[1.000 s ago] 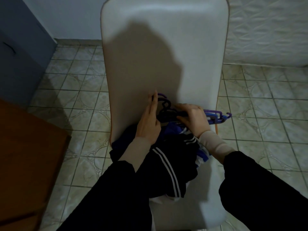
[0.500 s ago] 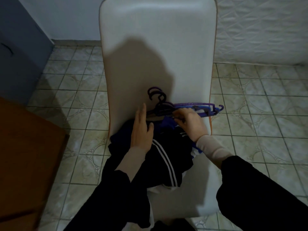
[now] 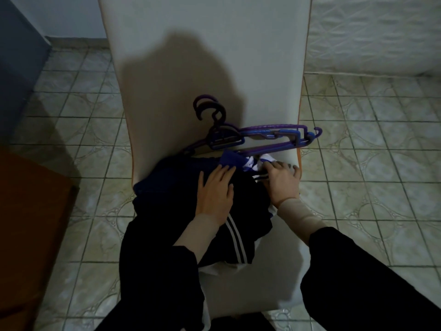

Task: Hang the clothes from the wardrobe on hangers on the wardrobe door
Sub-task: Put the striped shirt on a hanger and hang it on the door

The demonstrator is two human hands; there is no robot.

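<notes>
On the white chair (image 3: 274, 278) seat lies a heap of clothes (image 3: 238, 223), topmost a black garment with white stripes. The left hand (image 3: 216, 189) rests flat on it, fingers straight; the right hand (image 3: 282, 181) curls into the white-and-blue fabric. Behind, purple and blue hangers (image 3: 257, 137) lean against the backrest.

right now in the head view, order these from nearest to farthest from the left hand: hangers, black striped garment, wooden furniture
1. Black striped garment: directly under the left hand, which rests on it.
2. Hangers: just beyond the fingertips, against the chair back.
3. Wooden furniture: far off at the left edge.
</notes>
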